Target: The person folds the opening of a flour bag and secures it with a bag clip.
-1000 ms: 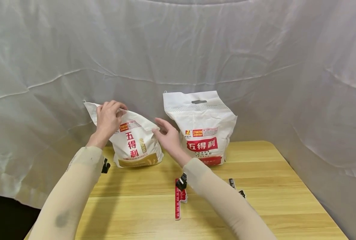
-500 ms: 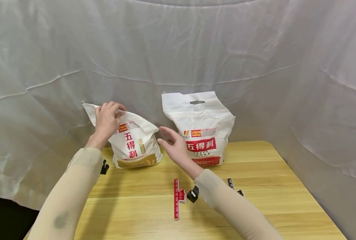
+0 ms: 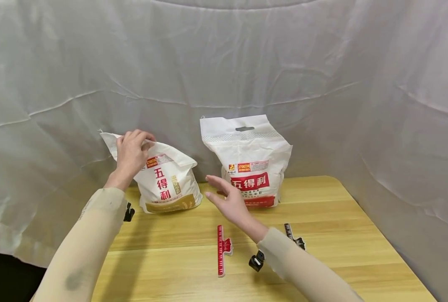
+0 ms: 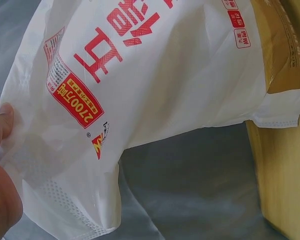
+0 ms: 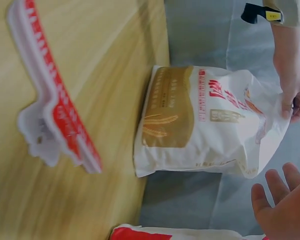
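In the head view my left hand (image 3: 131, 153) grips the folded-over top of a white flour bag (image 3: 186, 184) with a gold band, at the left of the table. The left wrist view shows the thumb (image 4: 6, 120) pressed on the bag's upper part (image 4: 165, 85). My right hand (image 3: 231, 202) is apart from that bag, its fingers spread and holding nothing, in front of the second flour bag (image 3: 248, 155), which has a red band and an upright handle top. A red-and-white long clip (image 3: 220, 253) lies on the table below the right hand.
A black-and-white clip (image 3: 293, 238) lies farther right, near my right sleeve (image 3: 303, 264). The wooden table (image 3: 344, 235) ends against a grey cloth (image 3: 322, 84) at the back and right. Each wrist carries a small black camera mount (image 3: 256, 262).
My right hand has let go of the left bag's right top corner and drawn back toward me and to the right. My left hand keeps its hold on the folded top.
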A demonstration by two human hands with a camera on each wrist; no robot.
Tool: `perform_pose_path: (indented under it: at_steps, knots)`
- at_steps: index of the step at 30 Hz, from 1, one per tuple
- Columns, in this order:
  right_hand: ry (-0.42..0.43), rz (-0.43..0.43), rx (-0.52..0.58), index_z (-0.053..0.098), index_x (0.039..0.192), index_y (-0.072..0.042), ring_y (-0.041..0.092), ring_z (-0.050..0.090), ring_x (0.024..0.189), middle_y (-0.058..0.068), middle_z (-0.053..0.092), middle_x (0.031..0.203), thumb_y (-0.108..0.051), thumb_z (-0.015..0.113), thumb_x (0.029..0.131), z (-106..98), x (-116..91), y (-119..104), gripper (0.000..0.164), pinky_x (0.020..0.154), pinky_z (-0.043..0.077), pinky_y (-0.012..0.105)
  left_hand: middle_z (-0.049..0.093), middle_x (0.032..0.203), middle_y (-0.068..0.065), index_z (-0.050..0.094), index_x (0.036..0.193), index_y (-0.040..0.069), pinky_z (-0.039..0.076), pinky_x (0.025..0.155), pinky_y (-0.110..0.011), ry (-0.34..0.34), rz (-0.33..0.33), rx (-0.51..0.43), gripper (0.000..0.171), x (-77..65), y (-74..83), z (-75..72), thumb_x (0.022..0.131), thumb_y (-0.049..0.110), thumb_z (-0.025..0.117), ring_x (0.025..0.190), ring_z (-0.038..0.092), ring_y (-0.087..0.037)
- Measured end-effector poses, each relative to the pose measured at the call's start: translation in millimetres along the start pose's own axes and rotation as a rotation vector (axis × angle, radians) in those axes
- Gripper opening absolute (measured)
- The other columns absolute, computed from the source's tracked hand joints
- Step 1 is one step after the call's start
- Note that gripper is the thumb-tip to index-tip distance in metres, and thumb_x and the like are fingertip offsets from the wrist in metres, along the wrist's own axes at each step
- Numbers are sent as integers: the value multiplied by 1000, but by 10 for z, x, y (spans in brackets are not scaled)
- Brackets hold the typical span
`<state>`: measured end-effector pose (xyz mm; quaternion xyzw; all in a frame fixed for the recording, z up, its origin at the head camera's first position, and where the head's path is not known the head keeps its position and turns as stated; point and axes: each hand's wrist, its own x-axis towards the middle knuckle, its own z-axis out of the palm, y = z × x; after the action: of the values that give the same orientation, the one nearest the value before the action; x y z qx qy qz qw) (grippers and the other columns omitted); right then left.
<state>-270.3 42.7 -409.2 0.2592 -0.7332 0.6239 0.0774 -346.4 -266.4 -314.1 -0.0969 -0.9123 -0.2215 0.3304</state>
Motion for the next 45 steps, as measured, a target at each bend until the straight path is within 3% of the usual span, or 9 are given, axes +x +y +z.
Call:
perform_pose_path:
  at_steps: [8,14,26,31,38,45]
  knots:
    - [-32,-3,-55,60,143,-4,32,61,130,11,64,143,-7,73,96,-82,-187,52,49,109,47,53,68,116,-15,72,105,6,26,111,-60,6,2,-8,11,-13,-14,9,98,1,65,112,53,-38]
    - [-60,62,-77,60,145,-11,27,61,132,5,63,145,-10,73,96,-177,-362,97,51,112,45,53,68,115,-15,72,105,6,26,110,-60,11,4,-7,11,-13,-17,10,98,0,65,111,52,-38]
    - [-125,113,-169,58,147,-12,31,61,131,9,62,145,-13,74,96,-381,-685,324,53,111,45,57,68,117,-15,72,106,6,26,110,-60,7,-3,-4,11,-26,-10,10,99,1,65,113,52,-38]
    - [-179,154,-208,55,149,-12,32,59,132,8,62,145,-18,74,96,-422,-804,411,56,111,45,56,68,117,-15,72,105,6,26,109,-60,7,-3,-6,11,-34,-8,2,99,1,65,115,52,-38]
    - [-302,221,-227,52,148,-3,38,58,131,13,61,144,-16,74,96,-401,-894,533,58,108,47,57,68,117,-16,72,105,5,26,109,-60,11,3,-9,10,-44,-17,-11,98,1,65,112,52,-38]
    - [-368,238,-252,59,140,0,31,65,119,13,68,132,-16,77,93,-369,-942,616,53,104,52,51,68,115,-16,72,104,5,27,108,-60,17,9,-23,10,-41,-17,-4,98,1,66,110,52,-38]
